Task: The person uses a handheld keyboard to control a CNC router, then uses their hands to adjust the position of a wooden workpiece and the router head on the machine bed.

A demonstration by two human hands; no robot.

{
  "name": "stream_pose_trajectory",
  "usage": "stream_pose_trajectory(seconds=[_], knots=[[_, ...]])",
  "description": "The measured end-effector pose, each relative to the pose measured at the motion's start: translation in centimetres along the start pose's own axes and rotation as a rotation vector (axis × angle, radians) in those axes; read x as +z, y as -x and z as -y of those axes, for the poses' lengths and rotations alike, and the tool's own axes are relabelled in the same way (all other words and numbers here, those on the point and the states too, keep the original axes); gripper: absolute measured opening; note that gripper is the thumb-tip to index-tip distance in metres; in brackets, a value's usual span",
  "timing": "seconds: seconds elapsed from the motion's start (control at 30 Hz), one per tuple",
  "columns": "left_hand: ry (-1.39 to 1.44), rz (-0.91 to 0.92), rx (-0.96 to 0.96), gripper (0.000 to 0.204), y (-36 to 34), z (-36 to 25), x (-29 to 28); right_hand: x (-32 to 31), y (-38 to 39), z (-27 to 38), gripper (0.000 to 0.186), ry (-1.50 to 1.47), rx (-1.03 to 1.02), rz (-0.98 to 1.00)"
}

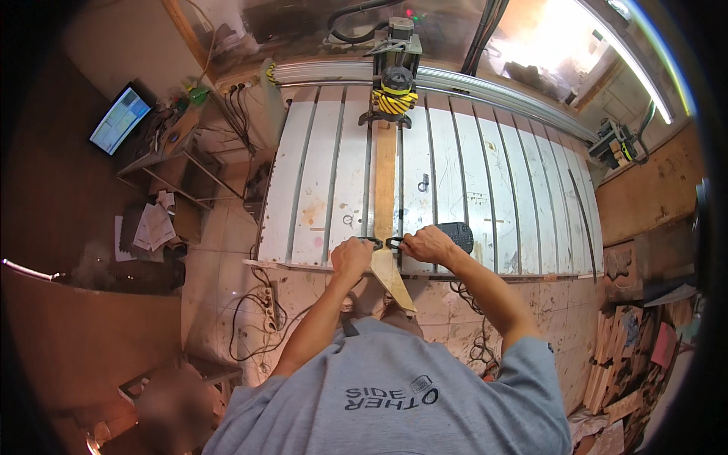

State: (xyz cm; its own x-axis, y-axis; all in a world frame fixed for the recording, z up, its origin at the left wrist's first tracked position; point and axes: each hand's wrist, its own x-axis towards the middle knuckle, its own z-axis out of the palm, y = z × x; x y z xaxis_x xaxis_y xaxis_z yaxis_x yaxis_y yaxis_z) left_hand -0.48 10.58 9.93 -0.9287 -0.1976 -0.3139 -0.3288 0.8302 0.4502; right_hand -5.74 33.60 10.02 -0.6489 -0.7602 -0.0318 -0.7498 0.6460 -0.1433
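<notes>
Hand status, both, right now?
Left hand: closed, gripping the left black fitting beside the wooden plank.
Right hand: closed, gripping the right black fitting across from it.

this is a workshop, and the signs point to woodworking. a wide slotted table [523, 205] fills the middle, and at 12 o'clock a machine head [396, 83] with a striped skirt sits at a long metal rail [326, 72], over the far end of a wooden board [385, 182]. loose wood pieces [604, 356] are heaped at 4 o'clock. a lit screen [121, 119] stands at 10 o'clock, a power strip [268, 307] lies near 8 o'clock, and the tile floor [538, 307] is stained.
</notes>
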Motion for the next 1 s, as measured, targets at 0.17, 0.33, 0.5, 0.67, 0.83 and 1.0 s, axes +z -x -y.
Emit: stream_pose_trajectory(seconds=[0.17,0.33,0.5,0.67,0.83,1.0], knots=[[-0.040,0.005,0.173,0.043,-0.4,0.8,-0.3,1.6,0.5,4.6,0.044,-0.081,0.440,-0.240],[-0.213,0.201,0.606,0.039,-4.1,3.3,-1.5,2.4,-0.5,7.5,0.044,-0.107,0.780,-0.355],[-0.488,0.548,1.084,0.031,-9.2,2.7,-3.9,2.3,-1.3,9.0,0.041,-0.097,0.895,-0.374],[-0.778,0.682,1.456,0.025,-11.0,-0.1,-4.8,2.9,-2.2,8.8,0.038,-0.101,1.013,-0.348],[-0.909,0.717,1.627,0.022,-12.3,-0.5,-5.6,2.7,-4.1,10.1,0.035,-0.173,1.162,-0.396],[-0.533,0.609,0.825,0.043,-9.4,0.7,-5.0,2.1,-2.2,9.4,0.043,-0.244,1.114,-0.263]])
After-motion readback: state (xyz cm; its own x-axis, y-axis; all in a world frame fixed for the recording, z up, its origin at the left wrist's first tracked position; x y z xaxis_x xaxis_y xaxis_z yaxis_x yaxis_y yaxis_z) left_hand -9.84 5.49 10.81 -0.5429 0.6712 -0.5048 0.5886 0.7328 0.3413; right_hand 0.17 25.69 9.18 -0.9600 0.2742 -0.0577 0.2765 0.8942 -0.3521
